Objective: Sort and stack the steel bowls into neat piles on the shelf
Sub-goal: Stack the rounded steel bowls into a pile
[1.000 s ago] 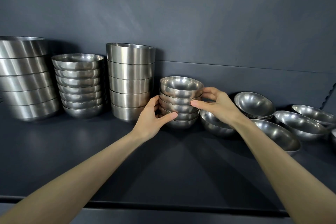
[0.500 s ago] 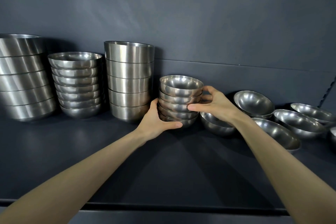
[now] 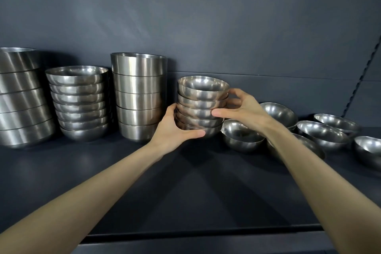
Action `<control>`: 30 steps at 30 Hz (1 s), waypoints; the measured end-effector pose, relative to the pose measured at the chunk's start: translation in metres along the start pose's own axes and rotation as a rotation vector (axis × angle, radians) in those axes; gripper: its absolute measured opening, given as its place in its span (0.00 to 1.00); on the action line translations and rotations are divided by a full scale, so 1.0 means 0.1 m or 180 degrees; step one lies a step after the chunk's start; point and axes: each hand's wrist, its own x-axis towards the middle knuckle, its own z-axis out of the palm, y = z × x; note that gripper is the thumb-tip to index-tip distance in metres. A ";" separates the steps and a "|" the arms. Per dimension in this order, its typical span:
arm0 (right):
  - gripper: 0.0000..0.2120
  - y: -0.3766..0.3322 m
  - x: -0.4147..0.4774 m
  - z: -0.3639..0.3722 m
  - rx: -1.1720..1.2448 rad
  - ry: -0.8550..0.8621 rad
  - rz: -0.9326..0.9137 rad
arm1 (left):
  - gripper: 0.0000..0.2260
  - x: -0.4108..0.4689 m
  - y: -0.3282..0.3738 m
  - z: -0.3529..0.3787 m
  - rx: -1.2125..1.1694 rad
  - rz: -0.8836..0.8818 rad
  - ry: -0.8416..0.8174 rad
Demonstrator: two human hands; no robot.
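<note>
A small stack of several round steel bowls (image 3: 203, 97) stands mid-shelf, just right of a tall pile of straight-sided bowls (image 3: 138, 97). My left hand (image 3: 175, 130) grips the small stack low on its left side, thumb under the bottom bowl. My right hand (image 3: 241, 109) holds its right side, thumb across the middle bowls and fingers curled behind the upper rims. Loose bowls lie to the right: one close by (image 3: 241, 136), one behind my right wrist (image 3: 282, 112), another partly hidden under my right forearm.
Left of the tall pile stand a stack of round bowls (image 3: 79, 105) and a stack of large bowls (image 3: 19, 97). More single bowls (image 3: 322, 135) (image 3: 338, 122) (image 3: 369, 150) sit at far right. The dark shelf (image 3: 144, 192) has a front lip; a grey wall backs it.
Both hands have closed in on the small stack; my left thumb slid beneath the bottom bowl and my right thumb moved across its front. The stack looks slightly shifted left, toward the tall pile.
</note>
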 end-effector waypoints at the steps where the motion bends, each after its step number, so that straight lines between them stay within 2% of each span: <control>1: 0.24 -0.04 -0.02 -0.04 -0.0012 0.0048 -0.0034 | 0.46 0.02 0.05 0.02 -0.0006 0.0069 -0.0023; 6: 0.22 -0.17 -0.13 -0.32 -0.0026 0.0293 -0.0087 | 0.41 0.17 0.25 0.23 -0.0088 0.0262 -0.0254; 16: 0.19 0.02 -0.28 -0.76 -0.0229 0.0530 0.0055 | 0.43 0.31 0.24 0.80 -0.0188 0.0159 -0.0576; 19: 0.20 0.12 -0.29 -0.81 -0.0240 0.0539 0.0083 | 0.46 0.29 0.20 0.87 -0.0251 0.0156 -0.0587; 25: 0.21 0.25 -0.30 -0.83 -0.0234 0.0583 0.0139 | 0.44 0.25 0.13 0.92 -0.0280 0.0139 -0.0583; 30: 0.21 0.33 -0.34 -0.82 -0.0178 0.0614 0.0210 | 0.49 0.21 0.07 0.95 -0.0309 0.0108 -0.0633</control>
